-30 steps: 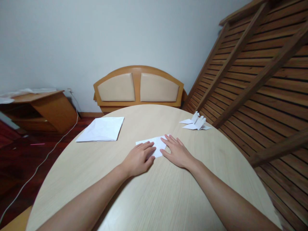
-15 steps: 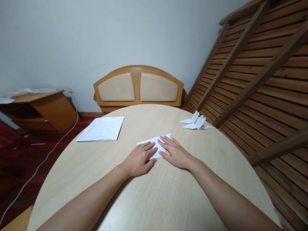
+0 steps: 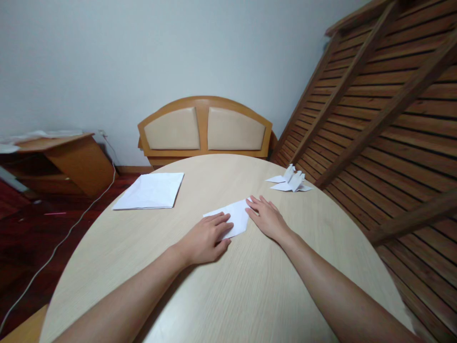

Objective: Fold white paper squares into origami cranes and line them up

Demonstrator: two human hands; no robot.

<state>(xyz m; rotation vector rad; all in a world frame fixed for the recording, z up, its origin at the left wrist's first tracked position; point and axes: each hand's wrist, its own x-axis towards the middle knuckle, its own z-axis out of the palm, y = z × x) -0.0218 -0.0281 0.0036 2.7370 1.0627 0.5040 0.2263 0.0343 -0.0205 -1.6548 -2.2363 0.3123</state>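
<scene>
A folded piece of white paper (image 3: pixel 238 216) lies flat in the middle of the round table (image 3: pixel 228 295). My left hand (image 3: pixel 209 236) rests on its left part, palm down with the fingers stretched out, covering the lower left of the paper. At the paper's upper right corner is my right hand (image 3: pixel 266 216), its fingers extended and the fingertips on that corner. Neither hand grips anything. Under the fingers, the paper's edges are hidden.
A stack of white paper sheets (image 3: pixel 150 191) lies at the table's left. Folded white paper cranes (image 3: pixel 293 180) stand at the right edge. Beyond are a wooden headboard (image 3: pixel 203 126), a slatted wooden frame (image 3: pixel 385 119) leaning at the right, a small desk (image 3: pixel 76 164) and a cable (image 3: pixel 67 238).
My right hand has slid right across the paper to its upper right corner, uncovering the middle. My left hand has stayed nearly in place.
</scene>
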